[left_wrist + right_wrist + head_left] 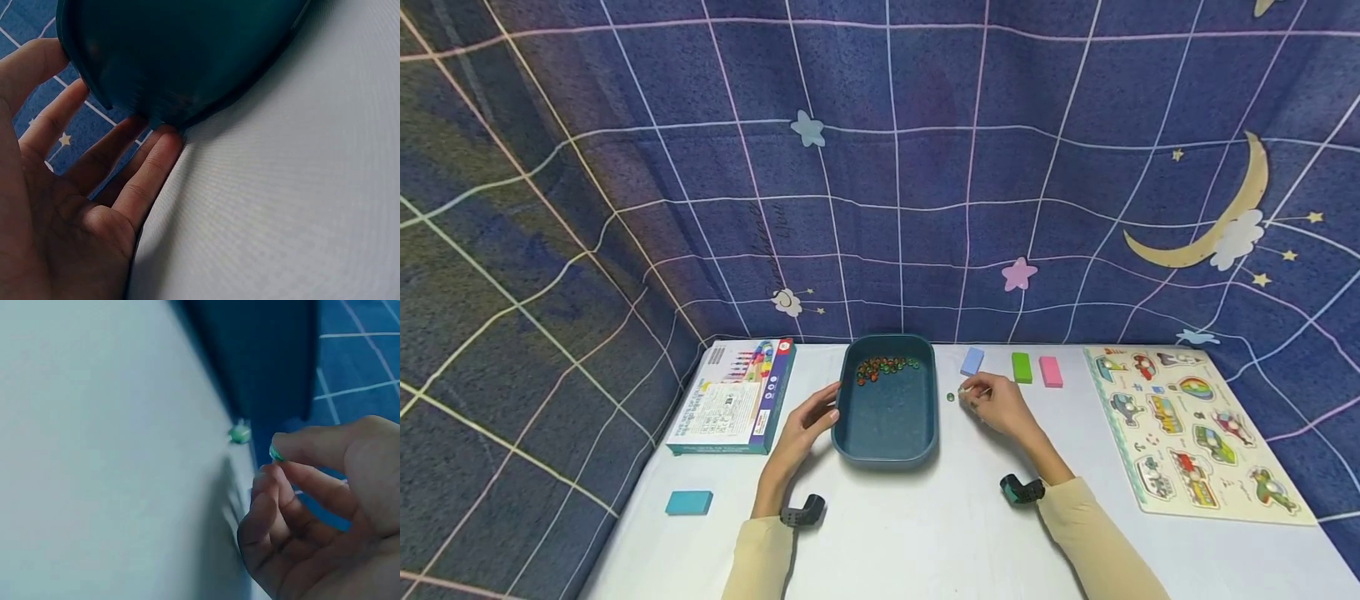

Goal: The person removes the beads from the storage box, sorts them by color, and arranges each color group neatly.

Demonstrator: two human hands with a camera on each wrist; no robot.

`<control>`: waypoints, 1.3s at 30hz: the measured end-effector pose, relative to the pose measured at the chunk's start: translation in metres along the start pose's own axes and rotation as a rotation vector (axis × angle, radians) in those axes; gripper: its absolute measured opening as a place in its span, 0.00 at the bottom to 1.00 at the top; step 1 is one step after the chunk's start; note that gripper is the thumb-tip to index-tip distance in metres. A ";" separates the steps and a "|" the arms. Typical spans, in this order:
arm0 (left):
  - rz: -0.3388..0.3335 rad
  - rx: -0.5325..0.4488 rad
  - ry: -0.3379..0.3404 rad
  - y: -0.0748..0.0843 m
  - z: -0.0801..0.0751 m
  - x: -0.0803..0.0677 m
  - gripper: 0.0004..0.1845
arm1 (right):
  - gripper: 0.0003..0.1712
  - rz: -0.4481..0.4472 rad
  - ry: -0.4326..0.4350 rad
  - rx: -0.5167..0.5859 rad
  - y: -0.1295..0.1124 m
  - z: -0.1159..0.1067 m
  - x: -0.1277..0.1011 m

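right hand, small green glass marble pinched

Even indoor light, soft shadows, fisheye edges, blurry wrist views

You've got a smooth, faintly glossy plastic tray; glassy, shiny marbles in it; matt white desk; printed cloth backdrop; glossy cardboard box; painted wooden puzzle.

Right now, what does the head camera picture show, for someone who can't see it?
A person's left hand touches a dark teal plastic tray holding small glass marbles, while the right hand pinches something small beside a loose green marble on the white table.
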State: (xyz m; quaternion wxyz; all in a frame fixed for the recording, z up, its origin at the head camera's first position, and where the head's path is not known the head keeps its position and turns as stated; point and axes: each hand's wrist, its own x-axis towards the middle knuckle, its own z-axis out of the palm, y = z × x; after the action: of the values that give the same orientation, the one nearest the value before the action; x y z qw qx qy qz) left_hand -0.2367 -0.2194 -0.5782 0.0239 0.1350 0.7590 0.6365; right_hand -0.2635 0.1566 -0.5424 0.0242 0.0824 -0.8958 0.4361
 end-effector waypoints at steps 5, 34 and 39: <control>0.001 -0.001 -0.002 0.002 0.000 0.000 0.29 | 0.06 -0.021 0.025 -0.004 0.012 0.002 -0.003; -0.001 0.001 -0.006 -0.001 -0.002 0.002 0.28 | 0.10 -0.066 -0.039 -0.024 0.018 0.000 0.003; 0.003 -0.013 -0.013 -0.001 -0.002 0.001 0.28 | 0.13 -0.052 -0.060 0.068 -0.002 -0.008 0.008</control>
State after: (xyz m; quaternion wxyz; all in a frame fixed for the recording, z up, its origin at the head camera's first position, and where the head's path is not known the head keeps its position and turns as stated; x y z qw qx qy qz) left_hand -0.2380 -0.2214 -0.5788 0.0285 0.1402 0.7545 0.6405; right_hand -0.2714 0.1603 -0.5354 0.0057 0.1195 -0.8784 0.4626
